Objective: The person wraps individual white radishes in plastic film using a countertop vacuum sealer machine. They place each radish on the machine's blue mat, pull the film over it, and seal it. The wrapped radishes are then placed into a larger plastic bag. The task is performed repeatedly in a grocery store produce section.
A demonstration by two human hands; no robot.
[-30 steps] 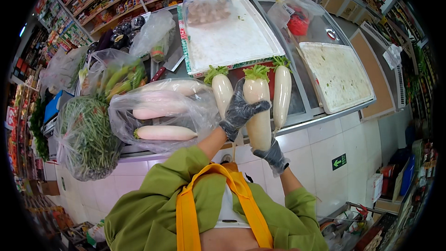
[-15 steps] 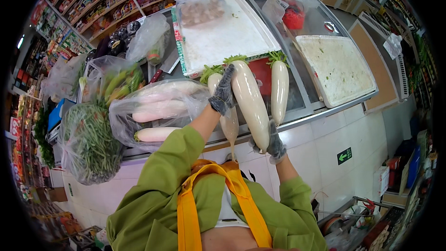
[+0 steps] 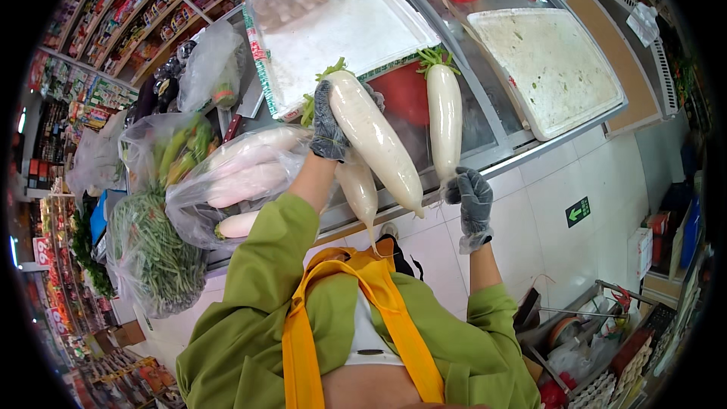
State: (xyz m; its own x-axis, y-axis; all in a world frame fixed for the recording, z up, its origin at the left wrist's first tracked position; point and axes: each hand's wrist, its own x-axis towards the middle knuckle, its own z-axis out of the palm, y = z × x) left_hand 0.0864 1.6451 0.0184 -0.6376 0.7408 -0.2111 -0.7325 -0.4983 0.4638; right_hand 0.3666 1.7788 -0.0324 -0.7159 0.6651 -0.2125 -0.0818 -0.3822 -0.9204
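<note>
My left hand (image 3: 329, 123), in a grey glove, wraps round the upper part of a large white daikon (image 3: 375, 136). This daikon slants down toward me, green stubs at its top and its tip free. Partly hidden beneath it is a second daikon (image 3: 357, 191), its thin tail of clear wrap hanging over the edge. A third daikon (image 3: 444, 117) lies to the right, leaf stubs at the far end. At its narrow wrapped tip, my right hand (image 3: 470, 199), also gloved, has its fingers curled closed; the exact grip is partly hidden.
A white foam tray (image 3: 363, 26) holds a bag of pale round pieces. Left are bagged daikons (image 3: 246, 182), green beans (image 3: 155, 250), peppers (image 3: 182, 144) and a knife (image 3: 233, 127). A foam lid (image 3: 553, 68) lies right on the glass-topped counter. A crate of goods (image 3: 598, 326) stands lower right.
My right hand has left the large daikon's tip and moved to the right daikon's tip. My left hand keeps the large daikon, now tilted more to the left. The view has shifted.
</note>
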